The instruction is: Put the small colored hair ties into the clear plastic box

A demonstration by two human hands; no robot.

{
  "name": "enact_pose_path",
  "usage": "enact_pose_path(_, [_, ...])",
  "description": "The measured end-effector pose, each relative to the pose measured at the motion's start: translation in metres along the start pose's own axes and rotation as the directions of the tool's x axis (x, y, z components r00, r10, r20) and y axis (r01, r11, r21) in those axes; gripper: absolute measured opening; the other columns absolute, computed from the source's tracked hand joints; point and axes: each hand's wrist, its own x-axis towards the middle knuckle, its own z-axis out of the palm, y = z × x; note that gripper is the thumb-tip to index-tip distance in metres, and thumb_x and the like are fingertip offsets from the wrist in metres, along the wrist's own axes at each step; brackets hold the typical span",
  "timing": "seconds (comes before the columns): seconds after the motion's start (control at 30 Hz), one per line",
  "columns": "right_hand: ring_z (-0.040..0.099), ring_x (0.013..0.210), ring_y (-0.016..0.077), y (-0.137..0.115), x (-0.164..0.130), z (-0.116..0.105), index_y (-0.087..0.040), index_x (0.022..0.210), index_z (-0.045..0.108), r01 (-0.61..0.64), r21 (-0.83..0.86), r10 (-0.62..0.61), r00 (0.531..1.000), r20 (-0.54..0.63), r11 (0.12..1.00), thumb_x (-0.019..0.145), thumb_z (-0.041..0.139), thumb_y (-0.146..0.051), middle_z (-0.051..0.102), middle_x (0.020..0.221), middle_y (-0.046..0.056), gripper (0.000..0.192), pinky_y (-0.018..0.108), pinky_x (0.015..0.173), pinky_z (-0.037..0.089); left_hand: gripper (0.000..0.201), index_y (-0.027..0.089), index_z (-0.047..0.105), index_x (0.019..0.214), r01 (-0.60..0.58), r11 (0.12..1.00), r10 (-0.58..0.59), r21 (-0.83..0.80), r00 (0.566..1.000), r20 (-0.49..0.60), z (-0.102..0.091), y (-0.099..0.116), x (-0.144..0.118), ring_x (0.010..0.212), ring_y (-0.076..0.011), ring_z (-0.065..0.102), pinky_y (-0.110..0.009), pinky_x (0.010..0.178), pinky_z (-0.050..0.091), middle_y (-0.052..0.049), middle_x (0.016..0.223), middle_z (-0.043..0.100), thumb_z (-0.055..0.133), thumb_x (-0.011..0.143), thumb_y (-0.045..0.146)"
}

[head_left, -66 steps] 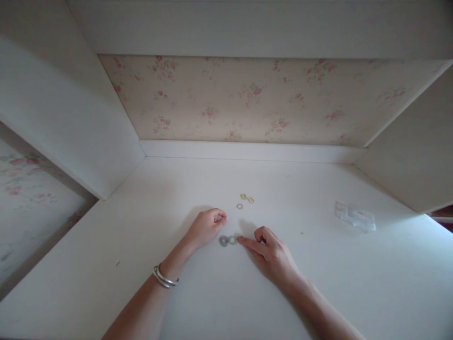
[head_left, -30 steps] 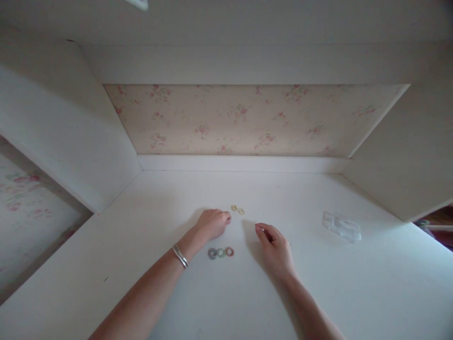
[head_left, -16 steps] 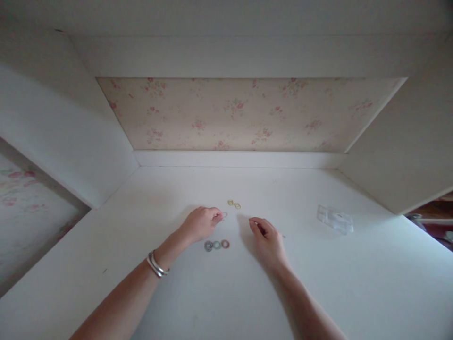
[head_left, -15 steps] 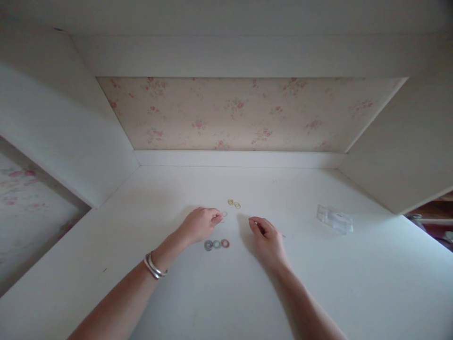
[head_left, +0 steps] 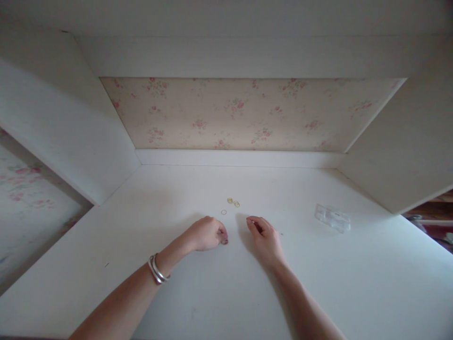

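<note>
My left hand (head_left: 206,234) lies on the white tabletop (head_left: 219,293) with its fingers curled. Its fingertips pinch a small reddish ring (head_left: 225,242) that peeks out beneath them. The other coloured rings are hidden under this hand. A single small gold ring (head_left: 223,212) lies just beyond it, and two more gold rings (head_left: 233,202) sit a little farther back. My right hand (head_left: 264,237) rests beside the left with fingers curled in, and I can make out nothing in it. A thin dark line (head_left: 281,233) shows at its right side.
A clear plastic packet (head_left: 332,218) lies on the table to the right. White side walls and a floral-papered back wall (head_left: 247,113) close in the tabletop on three sides. Two silver bangles (head_left: 156,270) circle my left wrist.
My left hand left the single gold ring on the table and moved back toward me onto the row of coloured rings, covering them. My right hand has barely moved.
</note>
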Motion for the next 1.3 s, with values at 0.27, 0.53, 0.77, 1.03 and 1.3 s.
enact_pose_path(0.27, [0.056, 0.068, 0.0150, -0.001, 0.001, 0.001, -0.020, 0.088, 0.068, 0.012, -0.020, -0.012, 1.000, 0.007, 1.000, 0.087, 0.043, -0.044, 0.066, 0.082, 0.004, 0.035, 0.027, 0.063, 0.040, 0.023, 0.024, 0.073, 0.075, 0.051, 0.999, -0.051, 0.000, 0.998, 0.048, 0.002, -0.005, 0.004, 0.068, -0.0134, 0.064, -0.019, 0.058, 0.041, 0.003, 0.074, 0.073, 0.050, 0.076, 0.026])
enact_pose_path(0.53, [0.054, 0.066, 0.0136, -0.002, -0.002, -0.001, -0.020, 0.087, 0.067, 0.056, -0.041, -0.055, 0.998, 0.036, 0.998, 0.088, 0.046, -0.039, 0.064, 0.079, 0.004, 0.028, 0.025, 0.061, 0.040, 0.026, 0.020, 0.072, 0.085, 0.041, 0.999, -0.041, -0.003, 0.992, -0.120, -0.002, -0.013, 0.002, 0.076, -0.0170, 0.065, -0.022, 0.065, 0.044, -0.003, 0.082, 0.073, 0.051, 0.079, 0.034])
enact_pose_path(0.77, [0.050, 0.058, 0.0087, -0.020, -0.022, -0.005, -0.027, 0.095, 0.068, 0.329, -0.098, -0.262, 0.871, 0.415, 0.939, 0.090, 0.046, -0.033, 0.059, 0.078, 0.000, 0.023, 0.020, 0.055, 0.037, 0.036, 0.016, 0.069, 0.090, 0.124, 0.982, -0.171, -0.144, 0.909, -0.381, -0.013, -0.051, -0.022, 0.072, -0.0185, 0.063, -0.025, 0.065, 0.044, -0.004, 0.081, 0.070, 0.048, 0.083, 0.044])
enact_pose_path(1.03, [0.058, 0.069, 0.0117, -0.033, -0.023, 0.005, -0.030, 0.105, 0.063, 0.429, -0.245, -0.266, 0.825, 0.499, 0.870, 0.085, 0.054, -0.042, 0.061, 0.086, 0.000, 0.025, 0.023, 0.064, 0.041, 0.035, 0.015, 0.067, 0.092, 0.119, 0.950, -0.215, -0.290, 0.920, -0.327, -0.010, -0.072, -0.026, 0.081, -0.0201, 0.063, -0.027, 0.072, 0.046, -0.005, 0.088, 0.070, 0.052, 0.082, 0.045])
enact_pose_path(1.3, [0.058, 0.066, 0.0099, -0.028, -0.022, 0.010, -0.031, 0.102, 0.065, 0.455, -0.303, -0.277, 0.831, 0.483, 0.837, 0.089, 0.048, -0.040, 0.062, 0.083, -0.001, 0.023, 0.022, 0.062, 0.042, 0.033, 0.018, 0.067, 0.093, 0.104, 0.957, -0.190, -0.271, 0.930, -0.315, -0.011, -0.074, -0.026, 0.084, -0.0200, 0.063, -0.028, 0.075, 0.046, -0.005, 0.091, 0.070, 0.051, 0.082, 0.044])
